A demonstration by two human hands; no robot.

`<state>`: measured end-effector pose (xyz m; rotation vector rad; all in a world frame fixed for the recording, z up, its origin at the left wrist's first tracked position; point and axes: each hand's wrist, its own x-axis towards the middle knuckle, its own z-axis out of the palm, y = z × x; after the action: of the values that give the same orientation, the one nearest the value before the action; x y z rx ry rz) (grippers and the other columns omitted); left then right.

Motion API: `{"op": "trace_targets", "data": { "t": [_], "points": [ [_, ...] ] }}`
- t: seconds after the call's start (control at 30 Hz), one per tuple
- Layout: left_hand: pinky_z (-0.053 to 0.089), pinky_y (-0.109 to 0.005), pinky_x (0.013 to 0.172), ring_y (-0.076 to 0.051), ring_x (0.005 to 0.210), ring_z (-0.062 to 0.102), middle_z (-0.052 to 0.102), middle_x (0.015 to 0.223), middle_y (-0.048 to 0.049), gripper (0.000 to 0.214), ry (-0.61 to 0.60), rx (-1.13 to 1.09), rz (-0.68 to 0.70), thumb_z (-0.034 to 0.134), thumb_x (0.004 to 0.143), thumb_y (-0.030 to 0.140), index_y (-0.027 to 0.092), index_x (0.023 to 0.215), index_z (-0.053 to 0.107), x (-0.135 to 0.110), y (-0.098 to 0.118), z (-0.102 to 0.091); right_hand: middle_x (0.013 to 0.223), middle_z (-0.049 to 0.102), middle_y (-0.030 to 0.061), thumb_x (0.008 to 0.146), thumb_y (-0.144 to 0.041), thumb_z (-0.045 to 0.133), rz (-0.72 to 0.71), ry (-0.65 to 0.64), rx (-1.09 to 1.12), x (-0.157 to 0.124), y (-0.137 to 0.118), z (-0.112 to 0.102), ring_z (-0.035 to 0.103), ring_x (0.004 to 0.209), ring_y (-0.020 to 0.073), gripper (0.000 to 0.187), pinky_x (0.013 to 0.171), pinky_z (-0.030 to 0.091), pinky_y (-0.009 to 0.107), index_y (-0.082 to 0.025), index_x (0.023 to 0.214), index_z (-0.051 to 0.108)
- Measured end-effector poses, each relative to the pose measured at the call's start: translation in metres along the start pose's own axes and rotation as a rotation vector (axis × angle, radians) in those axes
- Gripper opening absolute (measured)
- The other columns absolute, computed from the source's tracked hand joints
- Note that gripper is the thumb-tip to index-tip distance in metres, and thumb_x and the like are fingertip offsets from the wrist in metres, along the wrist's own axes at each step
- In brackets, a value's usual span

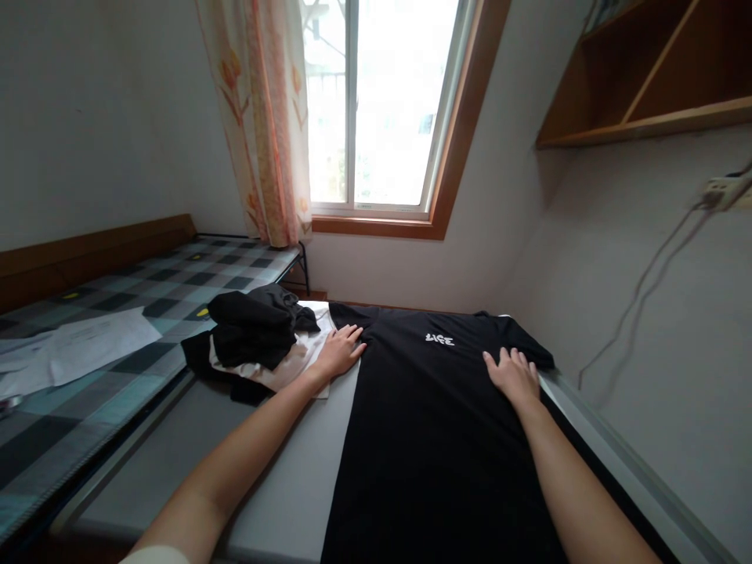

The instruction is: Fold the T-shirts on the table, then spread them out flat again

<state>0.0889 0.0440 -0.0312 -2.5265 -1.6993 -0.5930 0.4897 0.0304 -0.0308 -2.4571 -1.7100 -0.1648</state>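
Observation:
A black T-shirt (432,439) with small white lettering on its chest lies spread out on a pale grey table (282,470). My left hand (341,350) rests at the shirt's left edge near the sleeve, its fingers stretched out and slightly apart. On the right side of the shirt, below the other sleeve, my right hand (515,376) lies flat with its thumb spread. Neither hand grips anything. Left of my left hand sits a crumpled heap of black clothes (252,325), with a white garment (299,356) partly under it.
A bed with a checked cover (135,290) stands along the left, with white papers (82,348) on it. Ahead are a window (399,102) and a flowered curtain (258,125). A wooden shelf (652,117) and a power socket with cable (721,192) are on the right wall.

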Motion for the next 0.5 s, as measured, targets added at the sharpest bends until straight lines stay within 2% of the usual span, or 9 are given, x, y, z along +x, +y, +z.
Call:
{"op": "trace_targets", "data": {
  "t": [0.1,0.2,0.37,0.5],
  "points": [
    [0.029,-0.043,0.112,-0.025,0.137,0.039,0.048,0.146,-0.0089,0.052,0.006,0.0,-0.005,0.038,0.097,0.047,0.02,0.14,0.047,0.0,-0.001,0.002,0.145,0.043,0.0208,0.097,-0.037,0.029,-0.065,0.087,-0.003,-0.005,-0.011,-0.002,0.032,0.139,0.0317,0.057,0.112,0.022,0.047,-0.005,0.14,0.046],
    [0.028,-0.043,0.112,-0.025,0.137,0.039,0.048,0.146,-0.0087,0.052,0.004,-0.005,-0.013,0.039,0.096,0.047,0.021,0.14,0.047,0.0,-0.002,0.002,0.145,0.045,0.0192,0.095,-0.027,0.033,-0.149,0.064,0.034,-0.009,-0.035,-0.009,0.037,0.136,0.0288,0.049,0.111,0.026,0.044,-0.008,0.135,0.053],
    [0.028,-0.043,0.112,-0.024,0.136,0.04,0.049,0.145,-0.0095,0.051,0.003,-0.022,-0.008,0.04,0.096,0.046,0.02,0.139,0.049,0.0,-0.001,0.002,0.147,0.044,0.0163,0.093,-0.041,0.041,-0.215,-0.091,0.224,-0.013,-0.081,-0.013,0.042,0.134,0.028,0.054,0.109,0.033,0.04,-0.014,0.138,0.051],
    [0.03,-0.042,0.11,-0.025,0.136,0.04,0.049,0.144,-0.0103,0.051,0.002,-0.013,-0.008,0.04,0.096,0.045,0.02,0.139,0.049,0.001,0.002,-0.002,0.149,0.041,0.0115,0.093,-0.047,0.04,-0.217,-0.082,0.224,-0.021,-0.093,-0.005,0.034,0.138,0.0311,0.055,0.112,0.027,0.048,-0.019,0.14,0.05]
  ]
}}
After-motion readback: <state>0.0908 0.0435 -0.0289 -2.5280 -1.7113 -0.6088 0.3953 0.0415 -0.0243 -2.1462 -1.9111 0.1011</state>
